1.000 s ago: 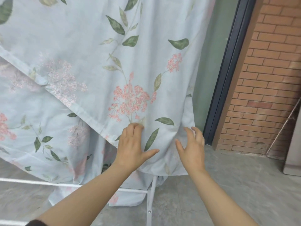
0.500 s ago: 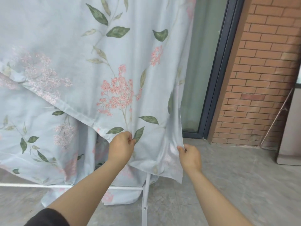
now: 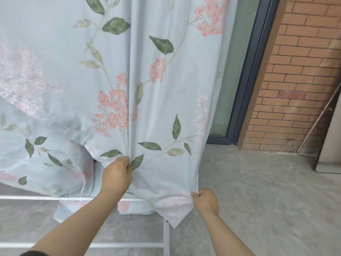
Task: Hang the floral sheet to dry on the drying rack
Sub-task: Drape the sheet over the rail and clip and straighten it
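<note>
A red brick wall (image 3: 299, 71) stands at the right; beside it, a dark door frame (image 3: 252, 71) holds frosted greenish glass (image 3: 232, 71); grey concrete floor (image 3: 258, 191) below; a thin rod (image 3: 317, 122) leans against the bricks; soft, even light.

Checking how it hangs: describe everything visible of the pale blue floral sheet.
The pale blue floral sheet, cloth printed with pink blossoms and green leaves, hangs in vertical folds, covering part of the white metal drying rack. The left hand pinches its lower edge; the right hand grips its bottom right corner.
</note>
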`<state>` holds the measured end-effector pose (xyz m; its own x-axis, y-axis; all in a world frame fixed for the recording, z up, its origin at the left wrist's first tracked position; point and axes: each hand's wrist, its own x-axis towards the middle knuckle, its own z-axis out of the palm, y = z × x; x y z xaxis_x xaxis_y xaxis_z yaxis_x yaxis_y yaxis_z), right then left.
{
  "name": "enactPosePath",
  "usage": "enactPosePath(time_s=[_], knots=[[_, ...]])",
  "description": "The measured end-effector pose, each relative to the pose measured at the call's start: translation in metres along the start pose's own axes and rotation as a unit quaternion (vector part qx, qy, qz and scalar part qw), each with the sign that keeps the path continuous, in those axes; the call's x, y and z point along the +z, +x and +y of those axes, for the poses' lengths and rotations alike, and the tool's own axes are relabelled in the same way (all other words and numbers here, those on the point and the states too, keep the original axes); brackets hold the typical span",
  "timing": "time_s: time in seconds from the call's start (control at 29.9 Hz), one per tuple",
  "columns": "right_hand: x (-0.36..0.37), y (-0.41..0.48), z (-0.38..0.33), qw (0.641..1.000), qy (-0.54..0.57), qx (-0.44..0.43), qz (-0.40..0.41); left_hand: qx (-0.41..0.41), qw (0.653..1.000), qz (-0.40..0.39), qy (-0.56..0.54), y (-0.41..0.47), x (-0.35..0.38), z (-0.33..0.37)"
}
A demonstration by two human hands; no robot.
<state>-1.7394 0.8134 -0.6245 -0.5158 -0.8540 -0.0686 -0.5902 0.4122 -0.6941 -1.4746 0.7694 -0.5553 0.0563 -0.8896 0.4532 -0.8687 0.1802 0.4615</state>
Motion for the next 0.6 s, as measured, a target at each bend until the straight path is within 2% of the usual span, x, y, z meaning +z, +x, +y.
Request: enactPosePath(time_s=[0.3,0.43,0.53,0.6], knots=[[0.029,-0.006,0.016,0.999,-0.02,0.018,-0.02,-0.012,0.999,-0.027,0.023,-0.017,0.016,-0.023],[0.038,-0.001,0.016,0.999,0.004,0.02,-0.043,-0.021,0.999,-0.035,0.028,-0.02,0.028,-0.035],[0.033,-0.001,0.005,0.996,0.08,-0.015,-0.046,-0.034,0.998,-0.045,0.037,-0.023,0.033,-0.05],[0.025,-0.001,-0.006,0.988,0.156,-0.016,-0.012,-0.042,0.998,-0.044,0.036,-0.025,0.034,-0.057]])
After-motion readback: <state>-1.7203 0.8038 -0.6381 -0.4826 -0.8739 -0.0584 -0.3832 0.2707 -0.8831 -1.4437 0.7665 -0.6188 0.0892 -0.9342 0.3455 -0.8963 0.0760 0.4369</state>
